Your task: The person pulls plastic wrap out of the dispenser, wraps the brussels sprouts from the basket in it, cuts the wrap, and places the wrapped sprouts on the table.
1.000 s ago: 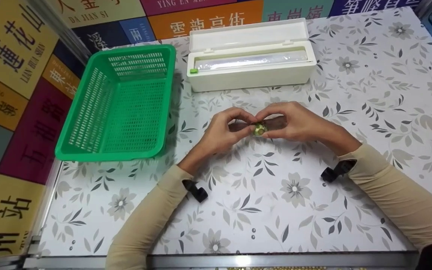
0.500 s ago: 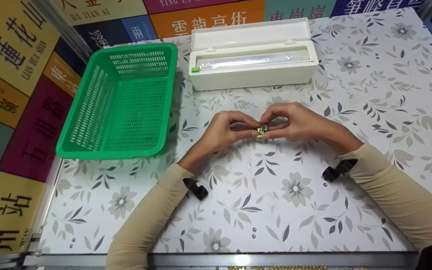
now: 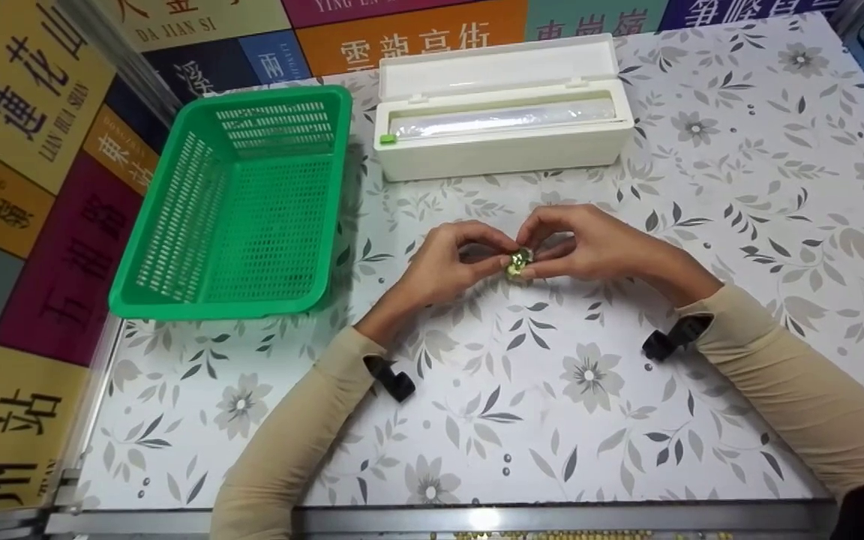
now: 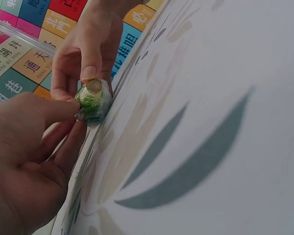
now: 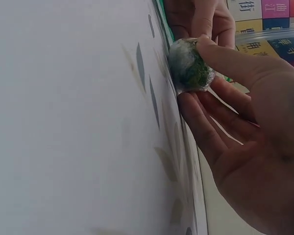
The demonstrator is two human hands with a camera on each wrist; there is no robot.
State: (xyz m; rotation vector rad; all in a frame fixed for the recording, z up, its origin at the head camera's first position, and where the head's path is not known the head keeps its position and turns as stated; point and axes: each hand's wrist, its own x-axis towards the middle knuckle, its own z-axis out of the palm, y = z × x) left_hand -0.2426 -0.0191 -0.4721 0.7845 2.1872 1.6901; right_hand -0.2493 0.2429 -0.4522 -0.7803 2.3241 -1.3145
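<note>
A small green vegetable piece in clear plastic film (image 3: 518,262), with a round cut-looking end, sits between both hands low over the table. Its exact kind is hard to tell. From the left, my left hand (image 3: 447,262) pinches it between thumb and fingers. My right hand (image 3: 589,244) pinches it from the opposite side. The left wrist view shows the round brownish end of the wrapped vegetable (image 4: 93,88) close to the other hand's thumb. In the right wrist view, crinkled film covers the wrapped vegetable (image 5: 188,66), under the right thumb.
Beyond the hands stands a white cling film dispenser (image 3: 503,154), its lid raised and a film roll inside. A green plastic basket (image 3: 222,309) is at the left. The tablecloth (image 3: 507,442) has grey flowers and leaves; colourful printed panels (image 3: 409,41) edge the table.
The wrapped vegetable has turned slightly between my fingers, so its round end no longer faces the head camera. Both hands stay in nearly the same place, with small finger shifts.
</note>
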